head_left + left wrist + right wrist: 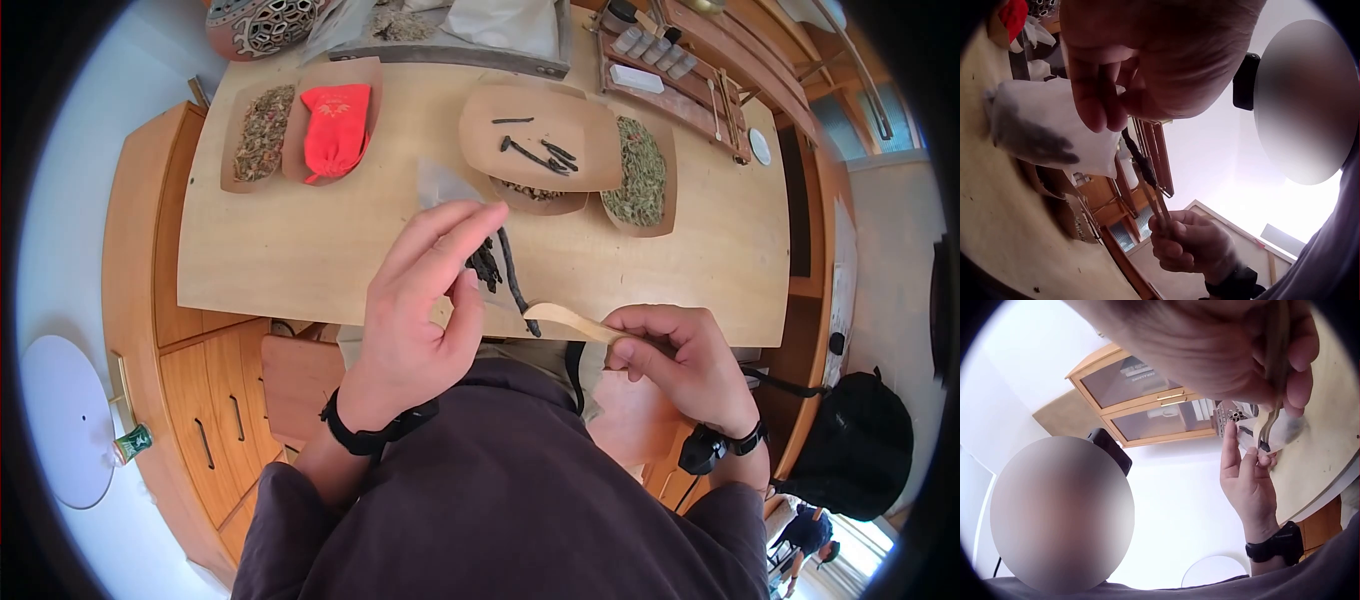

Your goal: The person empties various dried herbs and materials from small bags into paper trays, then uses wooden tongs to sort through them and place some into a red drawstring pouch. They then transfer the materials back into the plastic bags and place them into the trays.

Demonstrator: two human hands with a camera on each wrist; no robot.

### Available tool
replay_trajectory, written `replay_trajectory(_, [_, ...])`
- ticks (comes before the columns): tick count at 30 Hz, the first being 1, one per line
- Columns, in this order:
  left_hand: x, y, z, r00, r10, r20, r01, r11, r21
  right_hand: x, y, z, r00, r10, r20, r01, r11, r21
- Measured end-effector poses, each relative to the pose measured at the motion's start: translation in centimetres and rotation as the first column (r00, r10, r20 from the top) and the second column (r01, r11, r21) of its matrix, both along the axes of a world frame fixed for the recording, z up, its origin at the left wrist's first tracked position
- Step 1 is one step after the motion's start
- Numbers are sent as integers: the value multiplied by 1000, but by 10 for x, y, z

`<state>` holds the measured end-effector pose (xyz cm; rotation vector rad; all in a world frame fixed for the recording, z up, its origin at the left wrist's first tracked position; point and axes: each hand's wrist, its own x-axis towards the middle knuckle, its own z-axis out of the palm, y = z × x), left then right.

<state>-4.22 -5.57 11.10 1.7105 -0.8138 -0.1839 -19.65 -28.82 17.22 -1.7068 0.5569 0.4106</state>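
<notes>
Okay, left hand is pinching bag, right hand is squeezing tongs on dark stick; even pressure should be preventing slips.

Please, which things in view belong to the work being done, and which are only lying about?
Seemingly in use:
wooden tongs, in the right hand's grip
dark stick, between the tongs' prongs
plastic bag with dark contents
probably the brown tray bearing dark pieces

Apparently just lying about:
red pouch
green can
black backpack
</notes>
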Motion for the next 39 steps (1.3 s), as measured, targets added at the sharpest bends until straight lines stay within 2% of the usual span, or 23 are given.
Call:
replay_trajectory(2, [2, -1, -1, 996, -20, 91, 19, 1000, 13, 5, 3, 8, 1000, 3, -22, -2, 1000, 21])
replay_trajectory(5, [0, -2, 0, 994, -23, 103, 23, 1000, 9, 12, 1, 10, 996, 82, -40, -82, 997, -3])
replay_trajectory(14, [0, 1, -2, 984, -44, 173, 40, 999, 30, 16, -1, 6, 998, 54, -43, -52, 998, 42])
replay_trajectory(20, [-1, 0, 0, 986, -25, 165, 19, 999, 38, 24, -1, 7, 962, 265, -59, -268, 962, -44])
replay_trajectory(23, [-1, 3, 0, 984, -34, 173, 25, 998, 53, 26, -4, 6, 983, 167, -80, -167, 986, 4])
replay_trajectory(26, [-2, 2, -1, 987, -51, 153, 44, 998, 46, 33, -7, 8, 984, 147, -96, -147, 989, 12])
replay_trajectory(29, [0, 0, -5, 965, -70, 253, 63, 997, 35, 38, -3, 4, 989, 143, -36, -144, 990, -14])
replay_trajectory(32, [-2, 1, -2, 984, -55, 170, 48, 998, 48, 40, 0, 3, 992, 128, -24, -129, 990, -59])
replay_trajectory(35, [-2, 3, -2, 994, -36, 102, 33, 999, 29, 38, 3, 8, 986, 160, 54, -138, 947, -290])
replay_trajectory(38, [1, 5, -2, 991, -20, 135, 15, 999, 41, 31, -1, 15, 980, 184, 75, -145, 920, -364])
replay_trajectory(39, [1, 4, -3, 991, -19, 133, 15, 999, 35, 29, -1, 22, 988, 140, 59, -111, 929, -353])
